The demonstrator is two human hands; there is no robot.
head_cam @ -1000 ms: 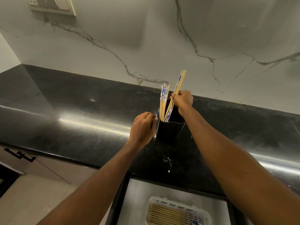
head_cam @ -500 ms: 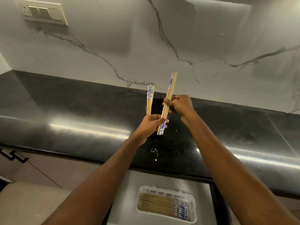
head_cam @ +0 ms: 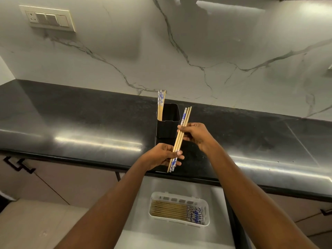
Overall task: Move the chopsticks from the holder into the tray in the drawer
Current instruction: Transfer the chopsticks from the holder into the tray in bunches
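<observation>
1. Left hand (head_cam: 162, 156) first: we have its fingers pinched on the lower, blue-patterned end of a small bundle of chopsticks (head_cam: 179, 139), which slants up to the right above the black counter (head_cam: 71, 119).
2. Just behind that bundle stands the black holder (head_cam: 168, 123) on the counter, with a few more chopsticks (head_cam: 160, 105) leaning upright in its left corner; how many we cannot quite count from here.
3. Our right hand (head_cam: 195, 134) grips the same bundle higher up, fingers wrapped across the bare wooden shafts, so both hands are closed on it and neither is free.
4. Below us the drawer (head_cam: 179, 236) is open, and the white tray (head_cam: 205, 206) in it already holds a flat row of chopsticks (head_cam: 177, 211) lying lengthwise, patterned ends to the right.
5. We judge these sticks light, stiff and smooth, likely to slide past one another and fan out if held loosely. One stick in the bundle points its patterned end up while the others point down, so it may want turning.
6. Best hold is near the middle of the bundle with the ends squared up, then we lay it down parallel to the row in the tray.
</observation>
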